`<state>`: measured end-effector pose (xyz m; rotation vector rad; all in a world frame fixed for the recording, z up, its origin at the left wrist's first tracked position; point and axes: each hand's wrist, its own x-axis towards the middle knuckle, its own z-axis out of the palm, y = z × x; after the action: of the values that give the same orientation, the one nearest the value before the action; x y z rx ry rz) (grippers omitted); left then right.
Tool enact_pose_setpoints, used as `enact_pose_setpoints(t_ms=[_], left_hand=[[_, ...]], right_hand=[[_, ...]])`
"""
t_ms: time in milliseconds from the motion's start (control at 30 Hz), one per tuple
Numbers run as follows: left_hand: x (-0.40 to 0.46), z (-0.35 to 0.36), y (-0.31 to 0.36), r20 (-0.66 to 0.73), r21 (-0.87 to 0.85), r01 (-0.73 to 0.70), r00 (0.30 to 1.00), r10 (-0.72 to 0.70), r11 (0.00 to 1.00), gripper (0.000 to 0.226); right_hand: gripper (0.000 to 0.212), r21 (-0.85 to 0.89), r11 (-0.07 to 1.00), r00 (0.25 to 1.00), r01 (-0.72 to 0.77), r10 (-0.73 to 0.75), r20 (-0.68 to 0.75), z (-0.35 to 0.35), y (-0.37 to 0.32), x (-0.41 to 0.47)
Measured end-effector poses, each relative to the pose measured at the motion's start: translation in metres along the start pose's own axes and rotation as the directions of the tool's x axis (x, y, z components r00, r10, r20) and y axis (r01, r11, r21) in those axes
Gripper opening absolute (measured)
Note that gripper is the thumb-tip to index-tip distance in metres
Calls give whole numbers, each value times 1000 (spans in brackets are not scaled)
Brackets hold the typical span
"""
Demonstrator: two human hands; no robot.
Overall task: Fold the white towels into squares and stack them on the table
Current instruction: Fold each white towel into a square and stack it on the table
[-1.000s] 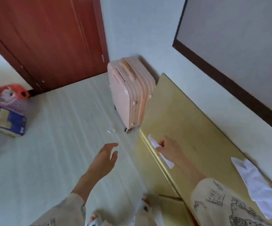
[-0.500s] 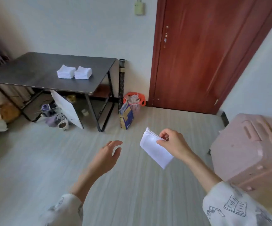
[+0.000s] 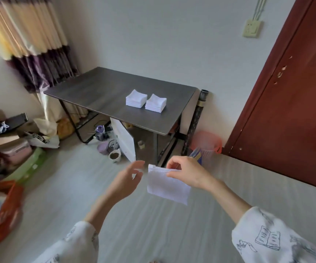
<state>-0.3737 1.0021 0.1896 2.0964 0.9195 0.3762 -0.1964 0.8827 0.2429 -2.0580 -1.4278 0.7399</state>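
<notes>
White towel [image 3: 167,184] hanging in the air from the right hand [image 3: 188,172], which is pinching its top edge.

The left hand [image 3: 127,180] is hovering just beside the towel's left edge, fingers spread and holding nothing. Farther off, two stacks [image 3: 146,101] of folded towels are sitting side by side on the dark table [image 3: 100,92]. Since half a second ago, the view is swinging left, bringing the table nearer centre, and the left hand is closing in on the towel.
</notes>
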Motion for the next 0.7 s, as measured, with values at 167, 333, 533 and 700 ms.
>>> enact_pose_setpoints(t_ms=[167,333,533,700], left_hand=[[94,-63,-28,186,-156,42,982,-12,987,64],[180,-108,-57,213,-311,105,976,-39,944,71],[288,-168,-104,228,-358,34,972,52,933,59],[377,-215,-142,330,-444,52,938,109,895,37]], right_hand=[[3,-18,998,998,56,-56,30,-19,-32,118],[4,4,996,994,87,-88,68,-20,-52,225],[4,87,994,997,60,-64,36,-6,-70,353],[5,199,980,1000,-13,18,-24,10,-86,447]])
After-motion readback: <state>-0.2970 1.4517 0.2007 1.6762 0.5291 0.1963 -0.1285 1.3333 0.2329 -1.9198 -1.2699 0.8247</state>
